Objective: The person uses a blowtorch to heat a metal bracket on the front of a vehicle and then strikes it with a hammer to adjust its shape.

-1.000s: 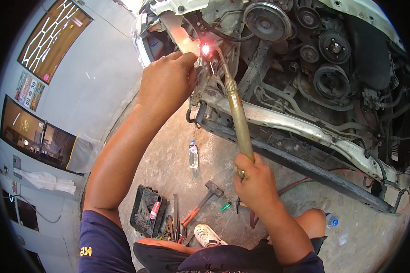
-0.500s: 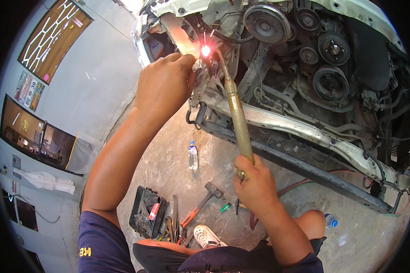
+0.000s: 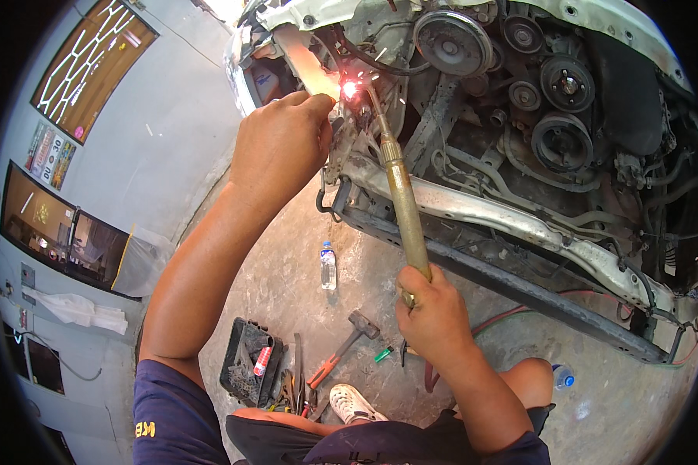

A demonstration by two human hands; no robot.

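Observation:
My right hand (image 3: 434,314) is wrapped round the rear end of a brass gas welding torch (image 3: 408,209). The torch points up and away, and its thin bent nozzle ends beside a bright glowing spot (image 3: 350,88) on the car's front frame, where sparks fly off. My left hand (image 3: 281,139) is closed in a fist just left of the glow, near a pale metal panel (image 3: 306,66). What its fingers pinch is hidden from this side. Below the glow, a bare metal crossbar (image 3: 488,205) runs to the right.
Engine pulleys (image 3: 454,45) fill the upper right. A dark bumper beam (image 3: 520,293) spans below the crossbar. On the floor are a water bottle (image 3: 328,267), a hammer (image 3: 345,347), a green lighter (image 3: 384,354), a black tool tray (image 3: 236,353) and a red hose (image 3: 498,315).
The sparks spread differently, with some now flying to the right of the nozzle. My right hand and the torch have shifted very slightly left; my left hand stays nearly still.

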